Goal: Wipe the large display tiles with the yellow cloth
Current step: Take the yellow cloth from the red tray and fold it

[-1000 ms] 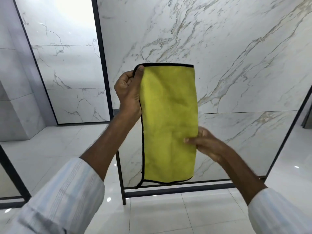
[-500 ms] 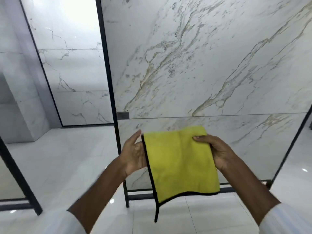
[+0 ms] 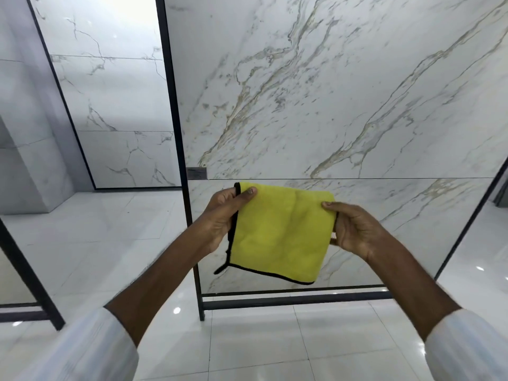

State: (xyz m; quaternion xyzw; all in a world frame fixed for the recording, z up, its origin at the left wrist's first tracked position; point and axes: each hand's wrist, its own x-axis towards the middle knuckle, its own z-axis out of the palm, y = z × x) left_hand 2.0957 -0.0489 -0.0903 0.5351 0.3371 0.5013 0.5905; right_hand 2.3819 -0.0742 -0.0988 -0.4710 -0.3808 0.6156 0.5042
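Observation:
A yellow cloth with black edging hangs folded into a rough square in front of me. My left hand pinches its upper left corner, thumb on the front. My right hand grips its upper right edge. Behind the cloth stands a large white marble display tile with gold-grey veins, held in a black metal frame. The cloth hangs in front of the tile's lower panel, and I cannot tell whether it touches it.
A second framed marble display tile stands further back on the left. Another black frame leg crosses the lower left. The floor is glossy white tile. The frame's base bar runs along the floor below the cloth.
The cloth hung long from my raised left hand; both hands folded it in half and lowered it. It is now a shorter square held by both upper corners.

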